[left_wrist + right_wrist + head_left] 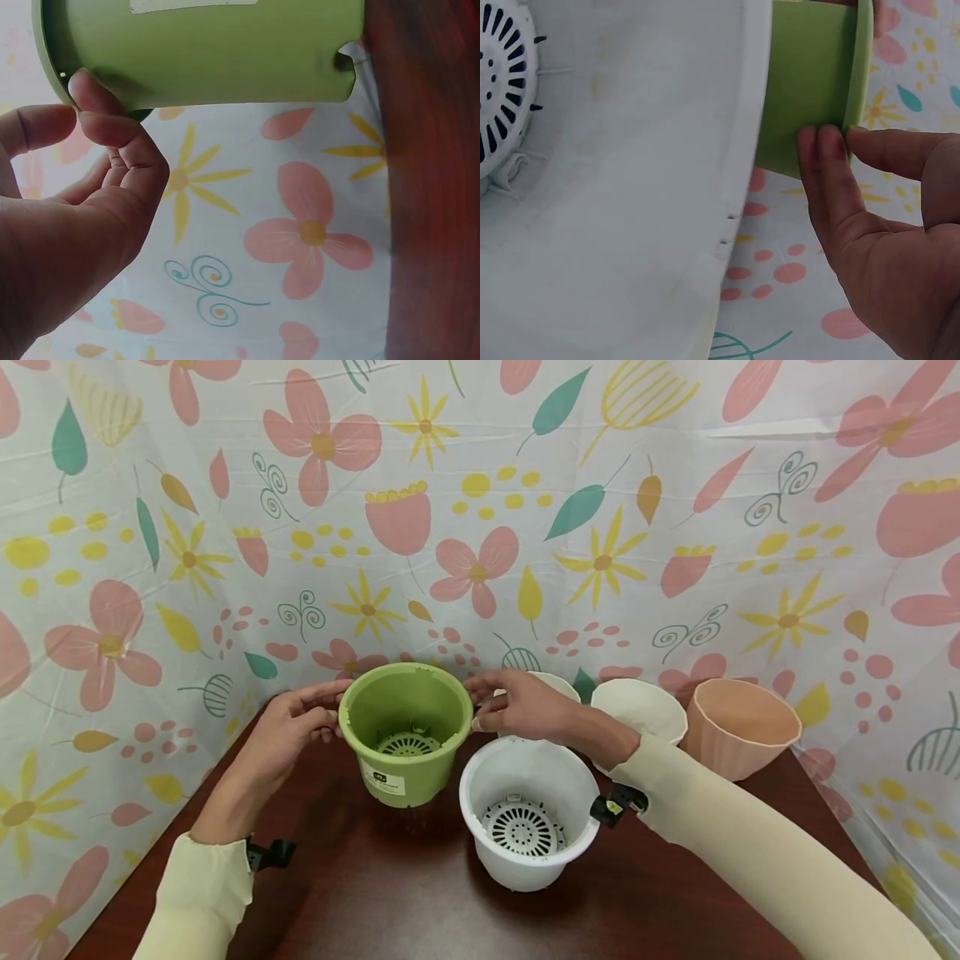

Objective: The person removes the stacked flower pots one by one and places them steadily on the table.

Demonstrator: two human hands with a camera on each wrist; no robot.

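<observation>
Both hands hold a green plastic flowerpot [405, 768] by opposite sides of its rim. Its slotted bottom shows inside, and a white label is stuck on its front. At the left side, the left hand [288, 727] pinches the rim between thumb and fingers, also seen in the left wrist view. On the other side, the right hand [528, 706] grips the rim, its thumb at the lip and fingers [832, 165] under it. Whether the base touches the table is hard to tell. A white flowerpot [525, 881] with a slotted bottom stands close by, below the right forearm.
Behind the right arm stand two white pots, one nearer the middle [558, 685] and one further right [637, 702], partly hidden. A peach fluted pot [738, 743] is beside them. The dark red table [390, 893] meets a floral cloth [480, 485] at back and sides.
</observation>
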